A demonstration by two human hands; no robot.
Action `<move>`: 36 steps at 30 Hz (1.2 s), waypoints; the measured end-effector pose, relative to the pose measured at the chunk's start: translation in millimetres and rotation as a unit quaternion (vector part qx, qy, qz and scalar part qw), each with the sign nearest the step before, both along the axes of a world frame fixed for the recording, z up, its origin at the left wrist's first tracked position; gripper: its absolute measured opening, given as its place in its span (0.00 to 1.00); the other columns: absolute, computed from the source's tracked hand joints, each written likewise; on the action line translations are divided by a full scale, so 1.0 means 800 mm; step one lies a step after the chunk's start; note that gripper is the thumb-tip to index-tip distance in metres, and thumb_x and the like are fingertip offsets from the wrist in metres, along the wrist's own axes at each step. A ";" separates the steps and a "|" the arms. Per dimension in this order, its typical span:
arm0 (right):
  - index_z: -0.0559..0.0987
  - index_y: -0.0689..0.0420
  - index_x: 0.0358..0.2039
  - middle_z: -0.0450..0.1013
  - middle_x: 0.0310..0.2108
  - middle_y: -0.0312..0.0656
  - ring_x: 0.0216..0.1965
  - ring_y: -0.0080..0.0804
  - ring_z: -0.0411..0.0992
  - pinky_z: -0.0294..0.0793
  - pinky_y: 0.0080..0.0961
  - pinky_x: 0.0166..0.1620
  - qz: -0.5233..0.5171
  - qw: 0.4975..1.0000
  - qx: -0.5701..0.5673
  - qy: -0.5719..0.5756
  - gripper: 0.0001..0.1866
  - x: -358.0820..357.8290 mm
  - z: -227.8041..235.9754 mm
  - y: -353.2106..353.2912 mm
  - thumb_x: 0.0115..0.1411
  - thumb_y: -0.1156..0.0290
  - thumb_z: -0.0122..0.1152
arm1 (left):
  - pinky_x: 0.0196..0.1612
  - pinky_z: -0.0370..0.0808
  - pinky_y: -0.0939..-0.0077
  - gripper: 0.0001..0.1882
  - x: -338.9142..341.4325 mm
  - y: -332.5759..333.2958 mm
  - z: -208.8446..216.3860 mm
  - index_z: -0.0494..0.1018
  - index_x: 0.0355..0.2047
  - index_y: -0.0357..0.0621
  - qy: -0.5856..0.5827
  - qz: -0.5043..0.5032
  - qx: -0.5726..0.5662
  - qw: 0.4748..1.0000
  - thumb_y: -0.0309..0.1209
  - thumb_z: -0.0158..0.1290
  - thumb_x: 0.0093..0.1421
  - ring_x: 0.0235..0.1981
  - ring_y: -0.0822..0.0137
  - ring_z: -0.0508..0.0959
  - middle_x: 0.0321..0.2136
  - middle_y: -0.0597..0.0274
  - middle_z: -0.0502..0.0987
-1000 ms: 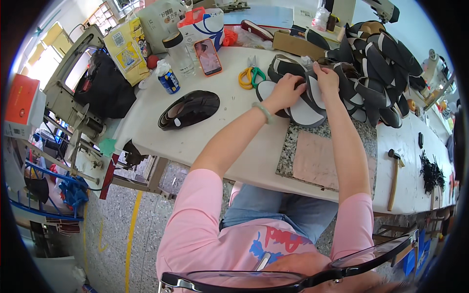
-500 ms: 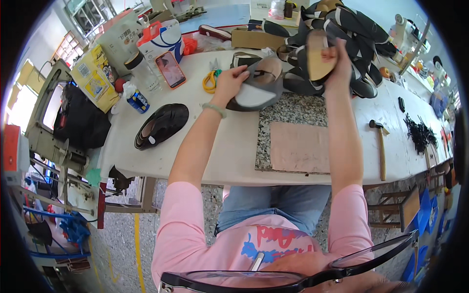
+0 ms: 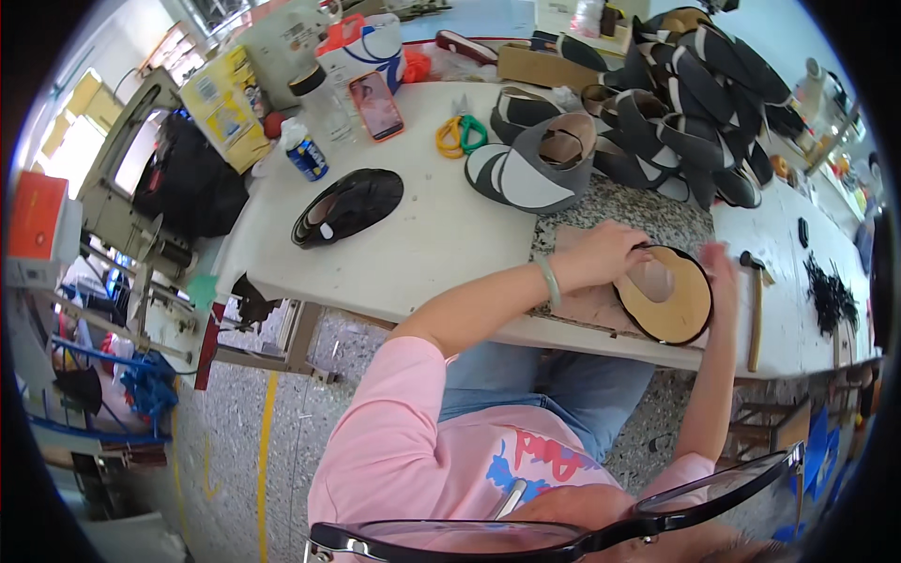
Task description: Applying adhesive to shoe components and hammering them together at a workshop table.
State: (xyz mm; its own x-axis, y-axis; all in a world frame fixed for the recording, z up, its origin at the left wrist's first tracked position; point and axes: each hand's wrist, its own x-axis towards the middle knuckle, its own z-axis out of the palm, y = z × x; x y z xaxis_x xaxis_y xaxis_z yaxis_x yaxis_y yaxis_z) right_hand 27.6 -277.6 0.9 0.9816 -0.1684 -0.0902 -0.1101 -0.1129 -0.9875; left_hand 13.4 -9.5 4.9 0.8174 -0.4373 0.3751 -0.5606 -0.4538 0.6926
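Note:
Over the stone slab (image 3: pixel 648 202), a shoe upper (image 3: pixel 678 312) lies with its tan lining facing up and a black rim round it. My left hand (image 3: pixel 605 255) has its fingers closed on the upper's far left edge. At the upper's right edge is my right hand (image 3: pixel 721 274), smeared by motion, so its grip does not show. A pinkish-tan pad (image 3: pixel 587 305) lies partly under the upper and my left arm. Left of the slab rests a small stack of grey-and-white shoe uppers (image 3: pixel 544 174).
A large pile of black-and-white uppers (image 3: pixel 699 103) rises behind the slab. Right of it lie a hammer (image 3: pixel 756 319) and black strips (image 3: pixel 831 300). Leftward are a black shoe (image 3: pixel 349 208), scissors (image 3: pixel 460 136), a phone (image 3: pixel 377 108), a blue can (image 3: pixel 305 155) and a jar (image 3: pixel 324 103).
Both hands have come nearer to me and down to the slab, the upper with them. My left hand has left the grey-and-white uppers. The whole view has shifted.

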 end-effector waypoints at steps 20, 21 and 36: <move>0.67 0.64 0.58 0.72 0.47 0.41 0.47 0.23 0.69 0.67 0.20 0.49 0.065 0.986 0.098 -0.115 0.22 -0.095 -0.053 0.153 0.70 0.62 0.44 | 0.39 0.74 0.74 0.09 -0.073 -0.041 -0.031 0.76 0.39 0.36 0.094 0.163 -0.300 0.935 0.29 0.53 0.60 0.36 0.62 0.78 0.36 0.53 0.76; 0.67 0.64 0.58 0.73 0.48 0.41 0.47 0.24 0.69 0.67 0.20 0.50 0.046 0.984 0.121 -0.121 0.22 -0.096 -0.052 0.156 0.70 0.63 0.44 | 0.38 0.74 0.74 0.09 -0.074 -0.047 -0.027 0.76 0.38 0.37 0.087 0.172 -0.302 0.934 0.29 0.52 0.61 0.35 0.62 0.79 0.33 0.53 0.77; 0.72 0.68 0.50 0.69 0.53 0.48 0.56 0.44 0.67 0.60 0.38 0.61 0.232 0.905 0.322 -0.151 0.16 -0.075 -0.010 0.088 0.66 0.72 0.48 | 0.38 0.75 0.75 0.08 -0.010 0.001 0.042 0.77 0.36 0.38 0.430 -0.016 -0.618 0.659 0.30 0.54 0.60 0.30 0.74 0.77 0.26 0.65 0.78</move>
